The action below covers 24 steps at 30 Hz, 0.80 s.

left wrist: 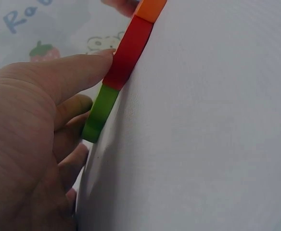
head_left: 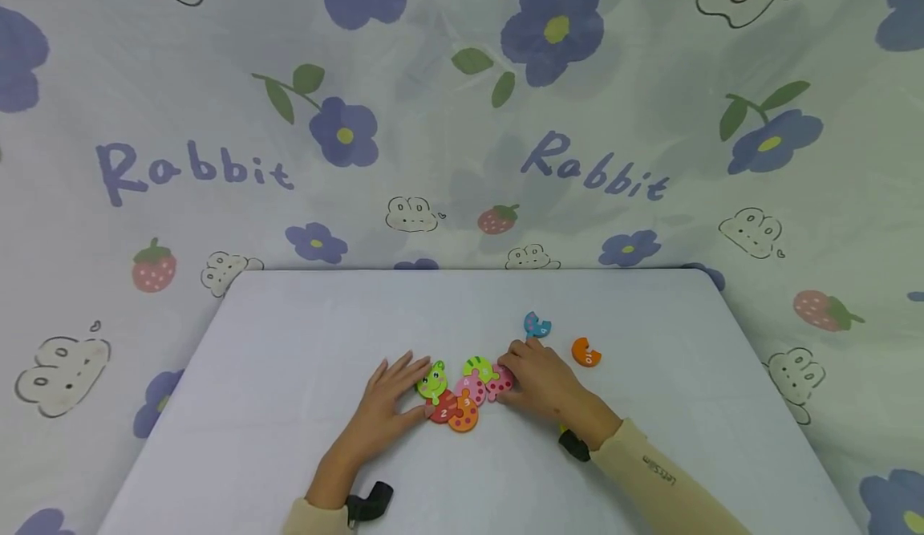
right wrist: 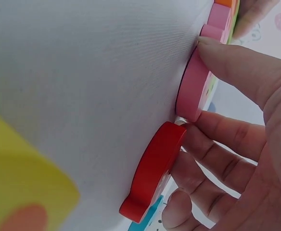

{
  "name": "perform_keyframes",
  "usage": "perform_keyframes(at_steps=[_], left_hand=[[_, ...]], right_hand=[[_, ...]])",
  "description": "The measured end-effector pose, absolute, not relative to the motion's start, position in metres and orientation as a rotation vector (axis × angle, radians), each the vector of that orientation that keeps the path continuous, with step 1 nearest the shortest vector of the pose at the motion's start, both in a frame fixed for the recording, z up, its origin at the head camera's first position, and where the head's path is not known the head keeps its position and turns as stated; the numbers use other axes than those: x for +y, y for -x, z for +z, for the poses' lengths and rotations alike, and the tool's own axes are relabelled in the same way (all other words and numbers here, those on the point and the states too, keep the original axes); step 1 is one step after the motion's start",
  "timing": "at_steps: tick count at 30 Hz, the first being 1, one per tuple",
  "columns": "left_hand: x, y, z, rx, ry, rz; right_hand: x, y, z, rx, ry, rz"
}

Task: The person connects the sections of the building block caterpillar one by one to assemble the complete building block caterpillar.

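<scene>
In the head view, several wooden number-puzzle pieces join in a chain: a green smiling caterpillar head (head_left: 433,383), a red piece marked 2 (head_left: 443,408), an orange 3 (head_left: 464,416), a pink piece (head_left: 470,391) and a striped green piece (head_left: 477,367). My left hand (head_left: 390,399) rests against the chain's left end, thumb on the red piece's edge, fingers beside the head. With thumb and index finger my right hand (head_left: 541,383) pinches a dotted pink piece (right wrist: 194,89) at the right end. Another red piece (right wrist: 155,168) lies beneath its other fingers, hidden in the head view.
A blue piece (head_left: 536,325) and an orange piece marked 10 (head_left: 587,353) lie beyond my right hand on the white table (head_left: 303,318). A yellow piece (right wrist: 25,178) sits near my right wrist, mostly covered in the head view. Behind the table hangs a printed cloth (head_left: 433,118).
</scene>
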<state>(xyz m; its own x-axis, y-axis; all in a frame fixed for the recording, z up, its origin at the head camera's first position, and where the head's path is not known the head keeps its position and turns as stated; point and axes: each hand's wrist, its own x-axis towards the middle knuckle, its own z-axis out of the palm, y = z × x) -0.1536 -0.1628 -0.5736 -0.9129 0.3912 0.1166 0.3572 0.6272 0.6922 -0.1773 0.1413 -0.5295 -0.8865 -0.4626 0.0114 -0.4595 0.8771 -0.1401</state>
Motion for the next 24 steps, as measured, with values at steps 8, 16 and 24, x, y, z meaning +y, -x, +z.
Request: perform_keyframes(at_steps=[8,16,24], left_hand=[[-0.160,0.155,-0.571,2.800,-0.649,1.185],[-0.162,0.160,-0.569,2.800,-0.662,1.179],[-0.163,0.164,-0.567,2.791,-0.691,1.196]], right_hand=[[0.147,0.181,-0.529,3.016,0.746,-0.252],[0.149,0.183,-0.526,3.021,0.772,-0.285],[0.146,0.185,-0.523,3.007,0.758,-0.228]])
